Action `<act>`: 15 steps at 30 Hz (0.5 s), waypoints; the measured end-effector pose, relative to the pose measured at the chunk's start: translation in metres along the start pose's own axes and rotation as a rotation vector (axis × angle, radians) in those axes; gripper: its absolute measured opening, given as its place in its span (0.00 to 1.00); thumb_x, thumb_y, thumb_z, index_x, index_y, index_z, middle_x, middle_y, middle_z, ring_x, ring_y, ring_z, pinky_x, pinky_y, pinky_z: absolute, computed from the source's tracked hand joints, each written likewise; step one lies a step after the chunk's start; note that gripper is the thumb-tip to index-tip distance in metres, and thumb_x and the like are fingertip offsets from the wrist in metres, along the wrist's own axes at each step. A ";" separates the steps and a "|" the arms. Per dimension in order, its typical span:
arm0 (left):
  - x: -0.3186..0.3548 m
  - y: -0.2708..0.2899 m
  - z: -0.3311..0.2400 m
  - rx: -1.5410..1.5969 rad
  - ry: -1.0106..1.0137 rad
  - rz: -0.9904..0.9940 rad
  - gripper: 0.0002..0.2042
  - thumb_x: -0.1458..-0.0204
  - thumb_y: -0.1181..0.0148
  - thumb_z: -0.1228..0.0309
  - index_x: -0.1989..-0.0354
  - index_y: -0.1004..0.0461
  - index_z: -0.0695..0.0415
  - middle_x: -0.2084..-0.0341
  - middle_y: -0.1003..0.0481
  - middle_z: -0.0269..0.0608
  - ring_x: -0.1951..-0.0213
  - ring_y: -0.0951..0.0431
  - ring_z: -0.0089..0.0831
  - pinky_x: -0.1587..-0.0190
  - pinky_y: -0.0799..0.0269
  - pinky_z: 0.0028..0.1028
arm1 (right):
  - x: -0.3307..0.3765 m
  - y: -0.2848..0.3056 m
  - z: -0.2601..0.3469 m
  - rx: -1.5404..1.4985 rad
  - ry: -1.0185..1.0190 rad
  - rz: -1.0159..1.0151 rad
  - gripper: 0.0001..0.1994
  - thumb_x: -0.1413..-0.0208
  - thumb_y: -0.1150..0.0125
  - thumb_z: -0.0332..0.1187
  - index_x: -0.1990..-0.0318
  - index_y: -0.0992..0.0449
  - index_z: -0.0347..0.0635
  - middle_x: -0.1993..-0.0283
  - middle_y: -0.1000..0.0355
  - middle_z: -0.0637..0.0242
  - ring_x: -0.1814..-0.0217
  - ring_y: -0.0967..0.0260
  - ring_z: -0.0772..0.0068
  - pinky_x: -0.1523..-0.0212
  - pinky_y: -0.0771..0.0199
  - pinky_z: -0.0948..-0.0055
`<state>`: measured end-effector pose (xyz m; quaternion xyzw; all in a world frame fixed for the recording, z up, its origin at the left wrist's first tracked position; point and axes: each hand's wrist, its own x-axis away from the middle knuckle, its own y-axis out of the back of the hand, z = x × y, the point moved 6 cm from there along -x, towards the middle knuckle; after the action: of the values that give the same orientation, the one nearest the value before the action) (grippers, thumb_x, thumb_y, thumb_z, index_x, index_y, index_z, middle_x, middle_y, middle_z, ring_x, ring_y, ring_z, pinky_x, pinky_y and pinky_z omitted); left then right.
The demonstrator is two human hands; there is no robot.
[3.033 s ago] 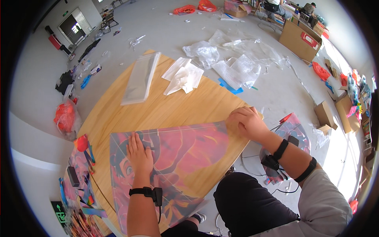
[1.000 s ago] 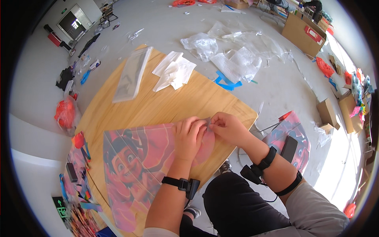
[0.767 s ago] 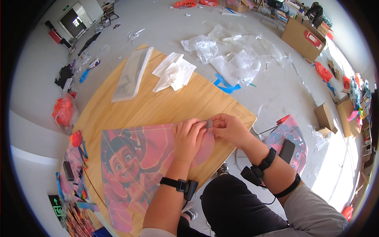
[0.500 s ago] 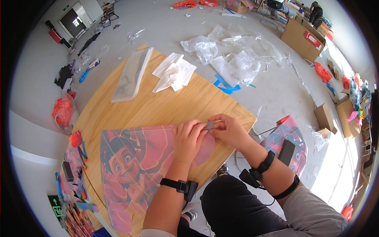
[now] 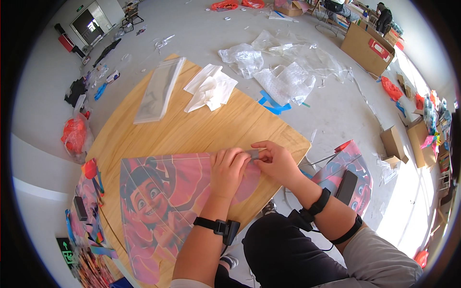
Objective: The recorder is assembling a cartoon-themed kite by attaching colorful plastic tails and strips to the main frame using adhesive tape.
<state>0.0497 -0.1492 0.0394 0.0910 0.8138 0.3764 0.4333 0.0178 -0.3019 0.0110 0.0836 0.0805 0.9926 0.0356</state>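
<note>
A pink and red kite (image 5: pixel 185 180) printed with a cartoon figure lies on the wooden table (image 5: pixel 201 132), thin rods crossing it. At its upper right edge, my left hand (image 5: pixel 225 168) is closed over the fabric, fingertips against a small grey piece (image 5: pixel 252 154). My right hand (image 5: pixel 276 161) pinches the right end of that piece between thumb and fingers. Whether the piece is tape or a fabric tab cannot be made out. Part of the kite edge is hidden under the fingers.
A stack of clear plastic sleeves (image 5: pixel 161 91) and crumpled white tissue (image 5: pixel 211 89) lie at the table's far side. Clear plastic wrap (image 5: pixel 288 79) covers some floor beyond. Another printed kite (image 5: pixel 348 180) with a black box on it is at the right. Cardboard boxes (image 5: pixel 367 48) stand farther off.
My right hand's fingers have shifted slightly down and right on the grey piece, index finger now raised more. My left hand stays on the kite.
</note>
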 end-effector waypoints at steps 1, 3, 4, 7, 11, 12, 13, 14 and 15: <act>0.000 -0.001 0.000 0.003 0.000 0.005 0.07 0.50 0.32 0.71 0.64 0.24 0.50 0.63 0.25 0.30 0.59 0.27 0.36 0.54 0.38 0.36 | 0.000 0.000 0.000 0.011 -0.003 -0.011 0.22 0.44 0.39 0.21 0.41 0.29 0.33 0.64 0.22 0.67 0.63 0.26 0.82 0.61 0.27 0.79; -0.001 -0.003 0.000 0.008 -0.001 0.010 0.07 0.50 0.32 0.71 0.65 0.24 0.50 0.63 0.25 0.30 0.60 0.27 0.36 0.54 0.38 0.36 | 0.001 0.001 0.002 0.062 0.005 -0.020 0.22 0.44 0.39 0.21 0.41 0.29 0.34 0.64 0.22 0.67 0.63 0.26 0.82 0.62 0.27 0.79; -0.001 -0.004 0.001 0.026 0.008 0.019 0.06 0.49 0.33 0.72 0.65 0.24 0.51 0.64 0.25 0.32 0.60 0.27 0.37 0.54 0.37 0.37 | 0.001 0.001 0.004 0.110 0.014 -0.025 0.22 0.45 0.39 0.21 0.41 0.29 0.34 0.65 0.22 0.66 0.64 0.26 0.82 0.62 0.27 0.79; -0.001 -0.006 0.003 0.065 0.033 0.038 0.06 0.48 0.34 0.73 0.64 0.25 0.53 0.64 0.26 0.34 0.59 0.27 0.39 0.54 0.37 0.38 | 0.002 0.001 0.007 0.127 0.025 -0.032 0.22 0.46 0.39 0.20 0.41 0.28 0.35 0.66 0.22 0.67 0.65 0.26 0.82 0.61 0.26 0.79; -0.002 -0.005 0.005 0.101 0.071 0.062 0.06 0.47 0.36 0.75 0.64 0.27 0.54 0.63 0.27 0.36 0.59 0.28 0.41 0.54 0.37 0.39 | 0.000 -0.001 0.004 0.102 0.065 -0.040 0.23 0.46 0.39 0.20 0.41 0.29 0.35 0.66 0.23 0.67 0.65 0.27 0.81 0.60 0.25 0.78; -0.002 -0.005 0.005 0.101 0.071 0.060 0.06 0.47 0.36 0.75 0.64 0.27 0.54 0.63 0.27 0.36 0.59 0.28 0.41 0.54 0.37 0.39 | 0.000 -0.002 0.005 0.106 0.053 -0.034 0.24 0.47 0.38 0.19 0.40 0.29 0.36 0.66 0.24 0.67 0.65 0.26 0.80 0.60 0.25 0.78; -0.002 -0.006 0.006 0.111 0.083 0.068 0.06 0.47 0.36 0.75 0.63 0.27 0.54 0.63 0.27 0.37 0.58 0.28 0.42 0.54 0.37 0.39 | 0.000 -0.002 0.006 0.109 0.042 -0.029 0.24 0.47 0.38 0.19 0.40 0.29 0.36 0.65 0.24 0.66 0.64 0.26 0.79 0.60 0.24 0.77; -0.001 -0.006 0.007 0.121 0.096 0.075 0.06 0.47 0.37 0.76 0.63 0.28 0.54 0.62 0.27 0.37 0.58 0.28 0.42 0.54 0.37 0.40 | 0.001 -0.002 0.007 0.110 0.044 -0.027 0.24 0.47 0.38 0.19 0.40 0.29 0.36 0.65 0.24 0.66 0.64 0.26 0.79 0.60 0.24 0.77; -0.002 -0.006 0.007 0.120 0.095 0.073 0.06 0.47 0.37 0.76 0.63 0.28 0.54 0.62 0.27 0.37 0.58 0.28 0.42 0.54 0.37 0.40 | 0.001 -0.002 0.010 0.139 0.047 -0.026 0.25 0.47 0.37 0.19 0.40 0.29 0.37 0.65 0.25 0.66 0.64 0.26 0.79 0.60 0.24 0.77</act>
<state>0.0573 -0.1507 0.0343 0.1287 0.8507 0.3465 0.3739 0.0184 -0.2986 0.0205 0.0613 0.1509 0.9858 0.0408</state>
